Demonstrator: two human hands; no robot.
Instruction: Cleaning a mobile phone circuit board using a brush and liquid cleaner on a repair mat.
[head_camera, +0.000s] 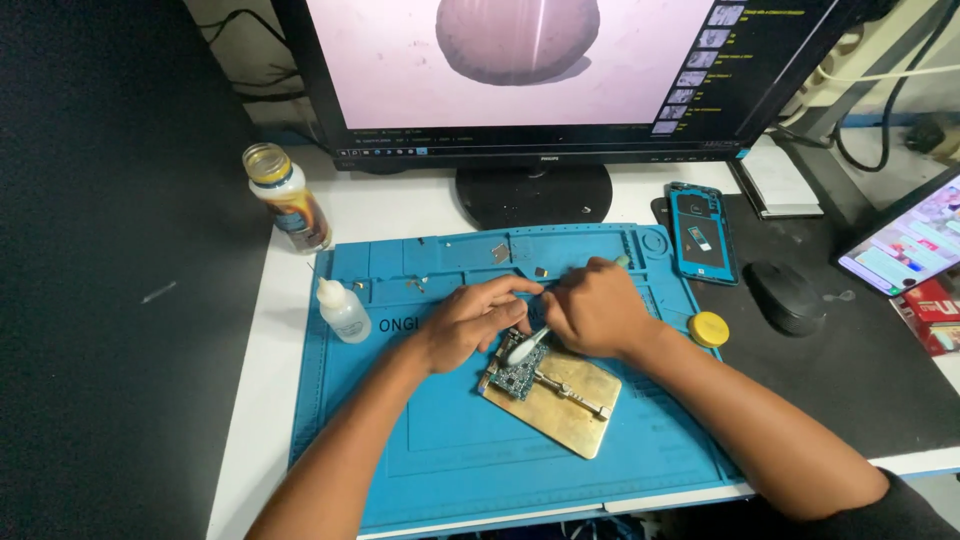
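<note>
Blue circuit board (519, 374) half hidden under both hands (540, 318), grip unclear.

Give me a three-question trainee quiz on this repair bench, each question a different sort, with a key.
1. True or false: the circuit board sits clamped on the brass holder plate.
2. Which hand holds the white-headed brush over the board? A) left hand B) right hand
3. Fill in: the small clear dropper bottle stands on the left part of the blue ____.

Key
1. True: the board lies at the plate's left end under its clamp bar.
2. B: the brush runs out from the right hand; the left hand steadies the board.
3. Mat.
</note>
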